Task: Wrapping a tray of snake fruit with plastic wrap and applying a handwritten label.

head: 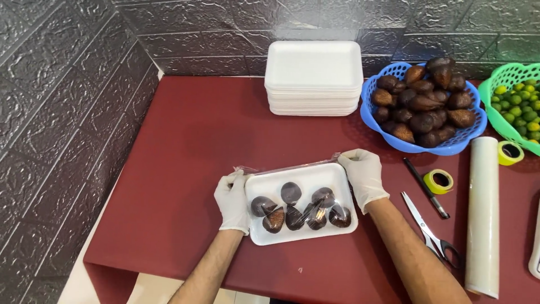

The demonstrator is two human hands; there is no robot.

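Both gloved hands, left (233,201) and right (364,175), grip the film-wrapped fruit tray (301,204) lying between them.

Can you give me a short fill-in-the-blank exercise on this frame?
1. Both gloved hands, left hand and right hand, grip a white foam tray covered with clear ____.
2. The blue basket holds ____ scaly fruits.
3. The scissors lie between the tray and the roll of ____.

Missing words: film; brown; film
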